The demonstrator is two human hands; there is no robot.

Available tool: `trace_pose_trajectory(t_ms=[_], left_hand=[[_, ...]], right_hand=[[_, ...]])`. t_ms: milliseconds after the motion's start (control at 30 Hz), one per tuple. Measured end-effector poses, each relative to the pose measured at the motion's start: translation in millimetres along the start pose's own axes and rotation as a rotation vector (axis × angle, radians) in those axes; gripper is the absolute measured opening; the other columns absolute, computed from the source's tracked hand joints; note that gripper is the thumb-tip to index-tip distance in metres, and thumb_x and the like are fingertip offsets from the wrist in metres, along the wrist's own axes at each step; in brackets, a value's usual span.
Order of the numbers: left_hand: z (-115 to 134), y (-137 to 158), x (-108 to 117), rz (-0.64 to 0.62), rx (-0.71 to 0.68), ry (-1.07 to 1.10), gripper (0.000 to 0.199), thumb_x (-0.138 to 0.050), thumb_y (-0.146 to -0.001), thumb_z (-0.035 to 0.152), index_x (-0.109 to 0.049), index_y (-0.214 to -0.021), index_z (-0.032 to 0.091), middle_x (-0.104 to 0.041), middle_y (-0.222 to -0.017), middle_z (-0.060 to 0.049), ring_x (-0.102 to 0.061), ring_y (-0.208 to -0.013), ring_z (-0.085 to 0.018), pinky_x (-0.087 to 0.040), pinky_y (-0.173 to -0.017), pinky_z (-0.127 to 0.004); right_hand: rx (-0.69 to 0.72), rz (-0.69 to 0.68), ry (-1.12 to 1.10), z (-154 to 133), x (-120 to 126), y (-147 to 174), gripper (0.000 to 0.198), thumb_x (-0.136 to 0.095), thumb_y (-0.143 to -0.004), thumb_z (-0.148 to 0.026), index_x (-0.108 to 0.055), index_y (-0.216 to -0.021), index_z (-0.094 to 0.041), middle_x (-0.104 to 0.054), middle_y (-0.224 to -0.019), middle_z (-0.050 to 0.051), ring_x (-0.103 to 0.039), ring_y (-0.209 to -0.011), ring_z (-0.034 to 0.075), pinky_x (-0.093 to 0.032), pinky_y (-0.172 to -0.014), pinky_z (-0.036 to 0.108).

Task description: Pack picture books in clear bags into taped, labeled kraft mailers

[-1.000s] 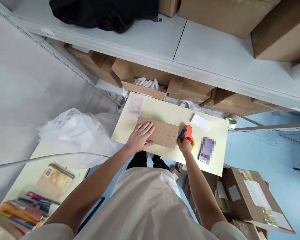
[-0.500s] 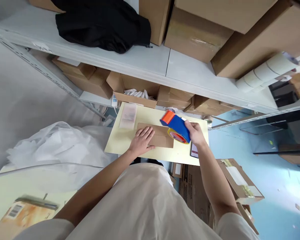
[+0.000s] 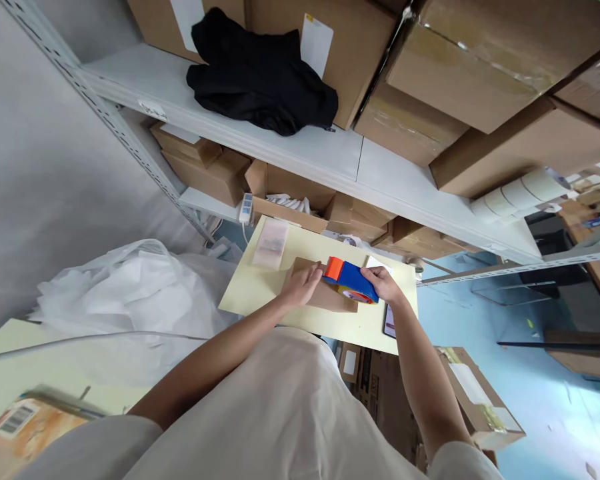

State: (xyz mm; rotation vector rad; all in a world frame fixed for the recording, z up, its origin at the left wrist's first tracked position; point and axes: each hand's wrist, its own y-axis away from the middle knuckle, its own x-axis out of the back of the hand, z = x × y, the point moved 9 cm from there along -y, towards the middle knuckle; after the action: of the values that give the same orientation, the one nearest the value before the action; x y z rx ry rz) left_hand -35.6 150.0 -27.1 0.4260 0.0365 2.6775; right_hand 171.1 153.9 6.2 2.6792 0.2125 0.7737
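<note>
My right hand [image 3: 381,283] grips a blue tape dispenser [image 3: 353,277] with an orange front end and a roll of yellow-edged tape in it. The dispenser is held just over a flat brown cardboard box [image 3: 330,297] on a small pale yellow table. My left hand [image 3: 303,285] is over the left part of the box, fingers stretched out towards the dispenser's orange end. Its fingertips are close to that end; whether they touch it or a tape end I cannot tell.
On the pale yellow table [image 3: 245,293] lie a pinkish packet [image 3: 271,245] and a phone [image 3: 389,322]. Behind stands a shelf [image 3: 325,150] with cartons, black clothing [image 3: 265,80] and white rolls [image 3: 520,195]. White plastic wrapping [image 3: 130,300] is heaped at left; a taped carton [image 3: 480,400] stands at right.
My left hand has risen from lying flat on the box and turned towards the dispenser. My right hand has brought the dispenser lower, nearer the box. The camera view has shifted.
</note>
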Motion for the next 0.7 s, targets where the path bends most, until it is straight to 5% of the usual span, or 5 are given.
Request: trace_pose_trajectory(t_ms=[100, 233, 500, 700], left_hand=[[-13.1, -5.3, -7.7, -0.054, 0.27, 0.563, 0.054, -0.048, -0.086, 0.058, -0.06, -0.118, 0.017, -0.067, -0.118, -0.013, -0.065, -0.105, -0.025, -0.047, -0.09, -0.038], [-22.2, -6.5, -19.6, -0.066, 0.482, 0.895, 0.046, -0.076, -0.065, 0.052, -0.066, -0.094, 0.018, -0.072, -0.102, -0.009, -0.067, -0.097, -0.022, -0.045, -0.086, -0.035], [-26.3, -6.4, -26.8, -0.016, 0.549, 1.094, 0.038, -0.085, -0.054, 0.043, -0.065, -0.075, 0.018, -0.069, -0.079, 0.0, -0.064, -0.077, -0.012, -0.043, -0.078, -0.028], [-23.4, -4.3, -16.3, 0.097, 0.479, 0.919, 0.028, -0.081, -0.063, 0.039, -0.067, -0.075, 0.017, -0.066, -0.07, 0.001, -0.061, -0.069, -0.01, -0.042, -0.079, -0.028]], right_hand=[[0.011, 0.0, -0.03, 3.2, 0.5, 1.4, 0.058, -0.058, -0.067, -0.072, -0.052, -0.051, -0.016, -0.049, -0.047, -0.002, -0.037, -0.045, 0.008, -0.033, -0.044, 0.023], [0.023, -0.008, -0.025, 4.2, 0.0, 0.6, 0.057, -0.061, -0.064, -0.071, -0.051, -0.05, -0.016, -0.048, -0.046, -0.003, -0.037, -0.044, 0.008, -0.033, -0.044, 0.023], [0.037, 0.013, 0.011, 8.8, 2.1, 1.7, 0.059, -0.052, -0.072, -0.072, -0.054, -0.053, -0.016, -0.049, -0.047, -0.001, -0.039, -0.046, 0.01, -0.033, -0.045, 0.024], [0.086, 0.023, 0.01, 7.8, 3.1, 9.0, 0.056, -0.05, -0.077, -0.067, -0.053, -0.055, -0.015, -0.048, -0.05, -0.001, -0.037, -0.048, 0.009, -0.032, -0.048, 0.024]])
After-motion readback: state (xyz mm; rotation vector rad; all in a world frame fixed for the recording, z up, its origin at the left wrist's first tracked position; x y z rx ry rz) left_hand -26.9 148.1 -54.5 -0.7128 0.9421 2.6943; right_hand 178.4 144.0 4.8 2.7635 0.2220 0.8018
